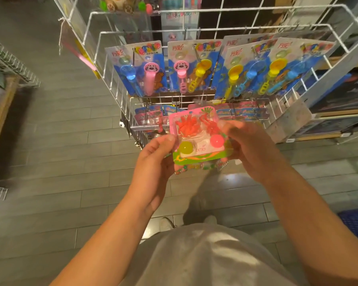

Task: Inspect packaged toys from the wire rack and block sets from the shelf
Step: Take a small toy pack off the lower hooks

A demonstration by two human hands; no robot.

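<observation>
**Blister pack held in front of wire rack**

Wire rack (194, 29) stands ahead; grey floor (50, 141) open to its left. Toy pack (196, 139) sits between both hands, below the rack's hanging cards. Left hand (153, 162) pinches its left edge; right hand (250, 147) grips its right edge.

Right hand (250, 149) blurred; its fingers hidden behind the toy pack (196, 139).
</observation>
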